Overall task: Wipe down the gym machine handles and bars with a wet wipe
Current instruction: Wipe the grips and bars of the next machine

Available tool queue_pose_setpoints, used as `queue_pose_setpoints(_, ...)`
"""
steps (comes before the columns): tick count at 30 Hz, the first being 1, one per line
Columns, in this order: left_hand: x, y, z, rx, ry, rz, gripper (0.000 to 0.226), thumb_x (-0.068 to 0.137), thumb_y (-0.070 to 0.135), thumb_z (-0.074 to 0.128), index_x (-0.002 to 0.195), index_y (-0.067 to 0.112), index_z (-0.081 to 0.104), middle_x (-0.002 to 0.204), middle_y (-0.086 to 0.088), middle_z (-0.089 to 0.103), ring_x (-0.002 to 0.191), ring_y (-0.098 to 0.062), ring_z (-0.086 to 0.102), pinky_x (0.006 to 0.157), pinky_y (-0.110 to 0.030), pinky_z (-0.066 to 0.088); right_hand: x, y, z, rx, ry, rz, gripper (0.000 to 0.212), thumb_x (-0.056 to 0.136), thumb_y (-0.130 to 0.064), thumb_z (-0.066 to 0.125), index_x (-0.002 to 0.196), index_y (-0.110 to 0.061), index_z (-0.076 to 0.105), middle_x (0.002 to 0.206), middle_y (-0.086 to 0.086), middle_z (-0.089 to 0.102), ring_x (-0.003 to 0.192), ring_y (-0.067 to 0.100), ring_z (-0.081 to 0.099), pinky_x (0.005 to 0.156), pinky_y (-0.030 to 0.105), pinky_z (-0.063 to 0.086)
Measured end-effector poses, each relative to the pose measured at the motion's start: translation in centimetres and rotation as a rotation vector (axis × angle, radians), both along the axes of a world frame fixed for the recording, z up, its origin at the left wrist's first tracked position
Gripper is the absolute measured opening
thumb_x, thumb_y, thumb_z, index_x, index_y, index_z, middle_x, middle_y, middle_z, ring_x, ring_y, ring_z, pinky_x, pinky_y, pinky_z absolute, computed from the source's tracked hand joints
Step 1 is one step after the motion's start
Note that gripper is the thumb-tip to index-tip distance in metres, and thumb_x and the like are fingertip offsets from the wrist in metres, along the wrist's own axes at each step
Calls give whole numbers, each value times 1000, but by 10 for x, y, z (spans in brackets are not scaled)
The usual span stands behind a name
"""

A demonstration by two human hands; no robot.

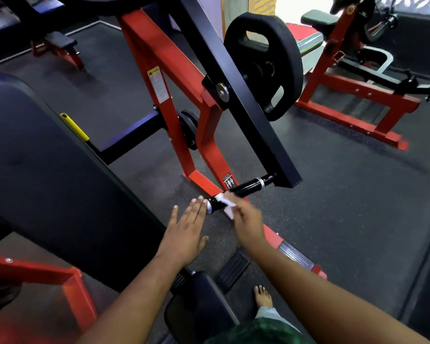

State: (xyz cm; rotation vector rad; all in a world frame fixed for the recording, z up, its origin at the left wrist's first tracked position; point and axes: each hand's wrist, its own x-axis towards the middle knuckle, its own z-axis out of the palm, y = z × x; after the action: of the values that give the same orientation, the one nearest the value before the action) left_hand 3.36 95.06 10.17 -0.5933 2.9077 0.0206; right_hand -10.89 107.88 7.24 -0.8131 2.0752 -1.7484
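The dark speckled rubber gym floor (333,194) carries 2 red steel machine frames (204,155) (353,112) and 1 bare foot (263,297).

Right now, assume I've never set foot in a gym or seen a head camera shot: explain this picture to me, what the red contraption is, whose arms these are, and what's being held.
This is one picture from a camera worn on a person's head, looking forward and down, so the two arms coming in from the bottom belong to the wearer.

The red frame is a weight machine. A black weight plate hangs on its black lever arm. At the lower end of that arm a black handle sticks out sideways.

The right hand pinches a white wet wipe against the handle, cleaning it. The left hand is flat with straight fingers, its fingertips at the handle's end cap and holding nothing.

The dark padded seat back fills the left. Below, a bare foot stands on the dark rubber floor. Another red machine stands behind.
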Motion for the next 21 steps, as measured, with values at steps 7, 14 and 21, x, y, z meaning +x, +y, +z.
queue_pose_setpoints(7,-4,0,-1,-2,-3,-1,100,100,46,53,156,16,-25,170,-1,-20,158,-16,-11,128,-55,-1,-44,-29,-4,423,242,-26,36,96,-4,46,119,-18,70,131,13,60,123,31,57,100,40,50)
queue_pose_setpoints(14,-4,-2,-4,12,7,-5,102,99,46,55,154,16,-25,166,1,-26,158,-15,-12,128,-53,-3,20,-9,-3,38,148,201,58,92,15,46,136,-18,63,140,-10,59,139,7,47,119,25,33)
queue_pose_setpoints(21,-17,-2,2,8,-12,-20,92,103,45,49,162,16,-16,172,-1,-16,159,-16,-8,129,-50,3,-46,-17,-9,368,242,-64,47,97,6,44,135,-14,64,148,7,55,146,25,40,119,35,34)
